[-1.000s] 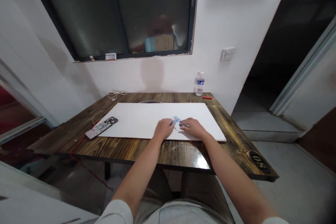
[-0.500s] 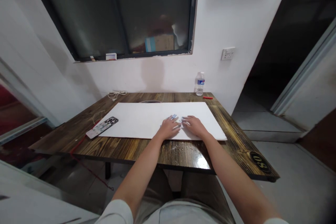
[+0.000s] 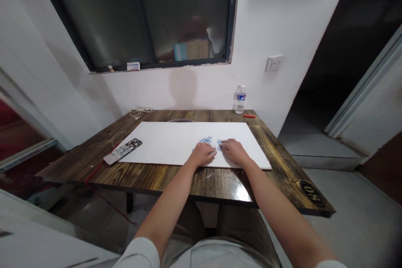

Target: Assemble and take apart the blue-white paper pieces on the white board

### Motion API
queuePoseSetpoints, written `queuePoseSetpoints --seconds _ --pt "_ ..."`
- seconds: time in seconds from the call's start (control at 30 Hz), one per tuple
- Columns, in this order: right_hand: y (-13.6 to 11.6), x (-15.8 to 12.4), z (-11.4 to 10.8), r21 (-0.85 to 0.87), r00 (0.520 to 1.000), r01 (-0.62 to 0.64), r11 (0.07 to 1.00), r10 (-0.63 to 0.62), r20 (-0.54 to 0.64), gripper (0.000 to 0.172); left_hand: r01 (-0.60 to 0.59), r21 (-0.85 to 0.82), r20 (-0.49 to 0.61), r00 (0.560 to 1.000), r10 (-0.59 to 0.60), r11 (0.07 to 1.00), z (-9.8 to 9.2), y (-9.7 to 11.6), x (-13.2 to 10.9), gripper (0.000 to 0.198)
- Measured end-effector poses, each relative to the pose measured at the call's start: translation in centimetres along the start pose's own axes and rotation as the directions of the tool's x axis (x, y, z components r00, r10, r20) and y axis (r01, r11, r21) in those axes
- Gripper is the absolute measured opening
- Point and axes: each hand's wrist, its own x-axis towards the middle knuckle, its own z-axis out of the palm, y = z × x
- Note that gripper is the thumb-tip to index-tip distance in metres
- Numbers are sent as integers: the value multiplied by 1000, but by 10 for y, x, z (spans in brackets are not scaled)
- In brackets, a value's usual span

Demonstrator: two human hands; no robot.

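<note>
A white board (image 3: pixel 169 142) lies on the table. On it, near the right half, is a loose heap of small blue-and-white striped pieces (image 3: pixel 206 139), too small to name. My left hand (image 3: pixel 203 154) rests on the board just in front of this heap, its fingers curled in and the thumb towards the right; what is under them is hidden. A few more blue-and-white pieces (image 3: pixel 219 144) lie between my hands. My right hand (image 3: pixel 234 150) reaches in from the right, with fingertips and thumb drawn together at these pieces.
A phone (image 3: pixel 123 151) lies across the board's left edge, near a red cord (image 3: pixel 94 172). On the dark wooden table (image 3: pixel 150 176), a water bottle (image 3: pixel 240 100), a red pen-like object (image 3: pixel 249 116) and a white cable (image 3: pixel 140 111) sit at the back, by the wall.
The fingers of my left hand have curled in from a more spread pose. More of the blue-and-white pieces now show beyond and between my hands. My right hand has barely moved.
</note>
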Motion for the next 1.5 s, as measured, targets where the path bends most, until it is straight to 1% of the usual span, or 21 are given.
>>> queuePoseSetpoints --seconds 0.1,0.17,0.23,0.3,0.37,0.4,0.47,0.57,0.67,0.77,0.8,0.87,0.93,0.97,1.03,1.13,1.2,1.33,1.37,1.43,1.5 --pt "0 -1 -2 -20 1000 -26 999 26 6 30 60 65 -18 998 -59 996 -2 1 1 34" --pt "-1 -2 -3 -40 999 -52 998 52 10 30 84 84 -43 996 -80 993 -4 1 1 33" --pt "-2 -2 -5 -58 998 -59 997 60 3 31 69 70 -57 996 -65 995 -4 1 0 29" --pt "-4 -2 -7 -61 1000 -21 998 21 5 31 35 40 -64 997 -32 999 -2 0 0 27" --pt "-6 -3 -8 -59 999 30 998 -28 34 30 13 20 -61 998 -12 1000 -1 -1 0 28" --pt "-7 -3 -8 -62 998 36 997 -33 54 30 10 16 -58 998 -9 1000 0 -1 0 28" --pt "-8 -4 -9 -81 997 1 997 5 74 31 9 22 -50 999 -8 1000 1 -1 0 28" --pt "-9 -7 -10 -115 995 -76 990 82 51 32 35 77 -48 998 -32 996 -1 0 0 29" --pt "-8 -8 -11 -151 994 -103 983 106 15 32 91 147 -63 995 -83 985 -4 2 0 33" --pt "-8 -6 -11 -164 993 -120 979 117 -29 33 146 159 -89 987 -133 976 -5 1 -1 35" --pt "-8 -5 -11 -149 995 -100 984 96 -35 33 162 149 -96 984 -149 975 -5 1 -1 34" --pt "-8 -3 -10 -104 1000 9 995 -10 -12 35 190 123 -104 979 -177 974 -4 -1 -2 31" --pt "-8 -2 -9 -66 992 122 990 -119 51 34 204 110 -98 976 -194 973 -2 -2 -2 30" --pt "-8 -2 -8 -60 986 147 987 -142 83 33 207 111 -92 976 -197 972 -2 -2 -2 31" --pt "-8 -2 -7 -82 987 128 988 -119 110 33 196 119 -76 979 -188 973 -1 -2 -2 31" --pt "-9 -4 -8 -142 994 57 988 -43 96 32 149 111 -44 988 -145 983 1 -2 -1 29" --pt "-10 -5 -10 -178 996 7 984 8 85 33 141 110 -35 990 -138 984 3 -3 -1 28" --pt "-11 -6 -12 -210 994 -97 973 107 34 36 245 142 -92 968 -233 959 5 -7 -2 30" --pt "-11 -5 -13 -203 994 -100 974 107 22 36 267 145 -109 961 -253 953 5 -8 -2 30" --pt "-11 -5 -12 -179 997 -63 982 68 22 37 274 133 -134 957 -256 953 7 -9 -2 32" --pt "-11 -5 -11 -165 998 -14 986 22 51 36 222 108 -125 970 -209 969 9 -9 -2 32"
